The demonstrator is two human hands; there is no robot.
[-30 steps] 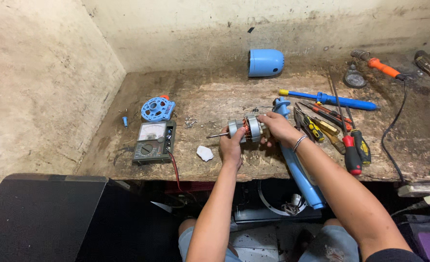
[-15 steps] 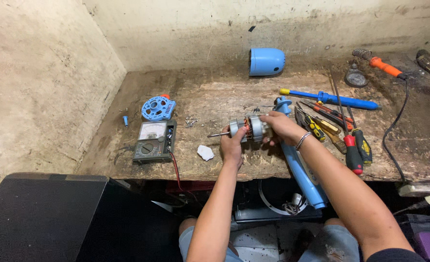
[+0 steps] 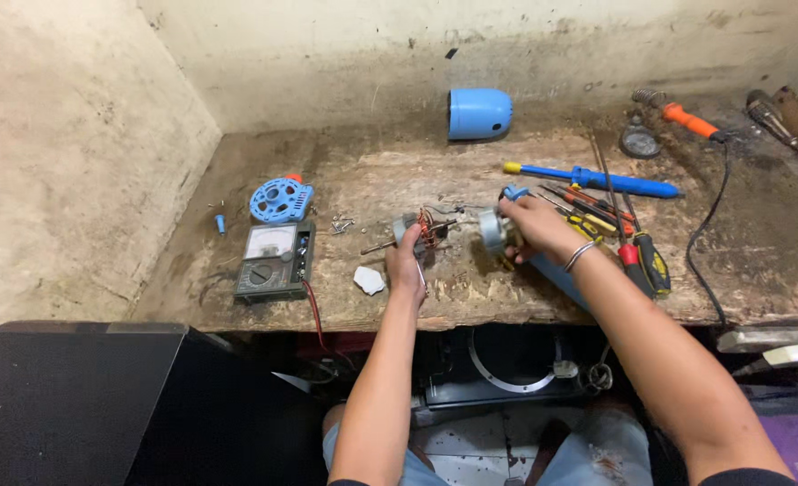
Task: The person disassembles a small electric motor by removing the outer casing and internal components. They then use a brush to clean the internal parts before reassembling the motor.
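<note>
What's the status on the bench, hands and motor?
Left hand grips the motor core with copper windings. Right hand holds the grey end housing, apart from the core. White scrap beside left wrist; nothing blocking.

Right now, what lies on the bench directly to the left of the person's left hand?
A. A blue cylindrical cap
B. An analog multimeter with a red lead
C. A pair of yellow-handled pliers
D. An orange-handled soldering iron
B: the analog multimeter lies flat on the wooden bench to the left of the left hand, with its red lead hanging over the front edge.
</note>
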